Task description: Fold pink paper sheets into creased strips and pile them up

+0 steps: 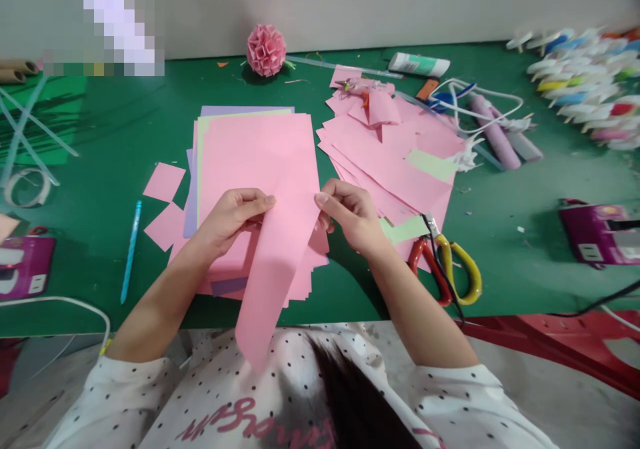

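My left hand (235, 217) and my right hand (350, 214) each pinch a top corner of a pink paper sheet (280, 255). The sheet hangs down towards my lap, folded or curled along its length. Beneath it lies a stack of pink, pale green and purple sheets (250, 149) on the green table (100, 142). Both hands hover just above that stack, fingers closed on the sheet's upper edge.
A heap of pink sheets (395, 155) lies right of the stack, with red and yellow scissors (450, 262) at its near edge. Small pink squares (164, 182) and a blue pen (131, 249) lie left. A pink paper ball (266, 50), glue tube (419, 64), purple devices (600, 232).
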{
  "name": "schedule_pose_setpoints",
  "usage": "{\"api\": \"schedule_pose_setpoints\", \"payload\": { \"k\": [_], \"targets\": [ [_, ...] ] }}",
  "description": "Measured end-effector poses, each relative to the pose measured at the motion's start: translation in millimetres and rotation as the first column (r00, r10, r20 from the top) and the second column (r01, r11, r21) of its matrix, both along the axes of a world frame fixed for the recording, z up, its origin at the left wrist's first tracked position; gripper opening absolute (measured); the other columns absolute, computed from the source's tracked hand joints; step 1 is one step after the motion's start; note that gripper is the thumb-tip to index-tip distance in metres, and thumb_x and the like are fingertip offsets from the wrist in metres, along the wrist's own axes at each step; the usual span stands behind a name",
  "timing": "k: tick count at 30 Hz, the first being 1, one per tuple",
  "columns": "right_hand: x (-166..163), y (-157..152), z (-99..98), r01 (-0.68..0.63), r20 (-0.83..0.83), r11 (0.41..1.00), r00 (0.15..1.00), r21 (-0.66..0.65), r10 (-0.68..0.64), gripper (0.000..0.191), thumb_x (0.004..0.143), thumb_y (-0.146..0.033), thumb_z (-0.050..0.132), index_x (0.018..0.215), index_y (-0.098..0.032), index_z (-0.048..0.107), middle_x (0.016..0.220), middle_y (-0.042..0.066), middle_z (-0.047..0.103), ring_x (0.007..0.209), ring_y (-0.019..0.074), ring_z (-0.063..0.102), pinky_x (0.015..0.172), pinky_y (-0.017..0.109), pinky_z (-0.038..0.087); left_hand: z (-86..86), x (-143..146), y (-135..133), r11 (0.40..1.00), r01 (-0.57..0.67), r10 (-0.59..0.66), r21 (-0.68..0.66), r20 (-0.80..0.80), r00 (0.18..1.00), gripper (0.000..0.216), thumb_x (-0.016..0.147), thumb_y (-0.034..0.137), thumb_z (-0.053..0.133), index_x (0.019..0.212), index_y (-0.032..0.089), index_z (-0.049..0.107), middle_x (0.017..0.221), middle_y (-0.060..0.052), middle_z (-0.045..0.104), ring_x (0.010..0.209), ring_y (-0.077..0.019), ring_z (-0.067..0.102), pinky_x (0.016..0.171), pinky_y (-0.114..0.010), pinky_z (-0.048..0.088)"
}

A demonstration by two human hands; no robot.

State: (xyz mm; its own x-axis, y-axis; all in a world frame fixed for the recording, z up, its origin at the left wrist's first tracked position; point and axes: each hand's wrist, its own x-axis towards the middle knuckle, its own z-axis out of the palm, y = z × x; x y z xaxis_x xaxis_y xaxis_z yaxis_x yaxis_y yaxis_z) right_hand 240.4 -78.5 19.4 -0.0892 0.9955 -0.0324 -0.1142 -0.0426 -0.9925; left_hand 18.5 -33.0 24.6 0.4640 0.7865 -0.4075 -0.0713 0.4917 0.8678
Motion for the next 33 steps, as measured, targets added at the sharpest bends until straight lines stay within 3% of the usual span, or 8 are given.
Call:
{"api": "schedule_pose_setpoints", "payload": {
  "k": [7,14,22,33],
  "targets": [
    [1.7,0.0,0.8,0.002,-0.015,1.0,1.0,-0.008,-0.002,0.04,0.088,-0.051,0.074,0.068,-0.021,0.056,0.049,-0.005,0.058,0.042,0.0068,0.048,0.043,0.02,0.038,-1.0,0.4,1.8,0.999,-0.034,0.035,0.03,-0.054,0.998,0.03,0.062,0.034,0.094,0.067,0.016,0.07,0.065,0.003,0.061,0.058,-0.0069,0.055,0.055,-0.019,0.045],
    [0.7,2.6,-3.8,0.02,-0.049,0.999,0.999,-0.048,-0.023,0.041,0.087,-0.052,0.075,0.069,-0.021,0.057,0.051,-0.005,0.06,0.044,0.0068,0.052,0.044,0.019,0.041,-0.5,5.1,-1.4,0.989,-0.106,0.112,0.099,-0.058,0.992,0.034,0.059,0.036,0.096,0.066,0.015,0.071,0.067,0.001,0.067,0.06,-0.0088,0.059,0.056,-0.02,0.048],
    [-1.4,2.6,-4.9,-0.091,-0.047,0.988,0.995,-0.121,0.086,0.045,0.083,-0.063,0.074,0.075,-0.02,0.063,0.06,-0.001,0.068,0.049,0.0087,0.059,0.048,0.021,0.048,-1.2,6.9,-2.1,0.96,-0.239,0.252,0.145,-0.075,0.965,0.036,0.058,0.039,0.096,0.069,0.016,0.07,0.069,0.0,0.068,0.06,-0.0099,0.061,0.057,-0.022,0.05],
    [-4.3,3.5,-5.9,-0.153,-0.102,0.976,0.985,-0.156,0.138,0.042,0.078,-0.057,0.082,0.072,-0.02,0.061,0.059,-0.002,0.069,0.046,0.0088,0.059,0.047,0.021,0.05,-0.3,6.7,-1.7,0.961,-0.235,0.246,0.146,-0.056,0.968,0.038,0.058,0.041,0.096,0.071,0.016,0.071,0.068,0.001,0.067,0.062,-0.0095,0.06,0.059,-0.021,0.049]
  ]
}}
